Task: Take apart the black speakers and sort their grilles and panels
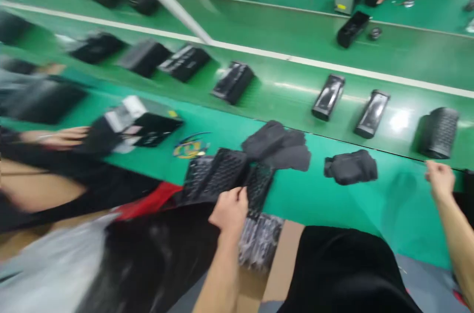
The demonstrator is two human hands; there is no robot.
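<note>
My left hand (pixel 229 209) has its fingers closed on the black mesh panel (pixel 222 175) at the table's (pixel 351 209) near edge. It looks light and stiffish (blur hides detail), so it is best gripped by its rim. My right hand (pixel 440 179) hangs half-curled, apparently empty.

The left forearm (pixel 218 273) and right forearm (pixel 457 239) are bare, and black clothing (pixel 344 268) covers the lap.

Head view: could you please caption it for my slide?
Left hand grips a black mesh panel over the green table; right hand hovers near a conveyor carrying black housings.
</note>
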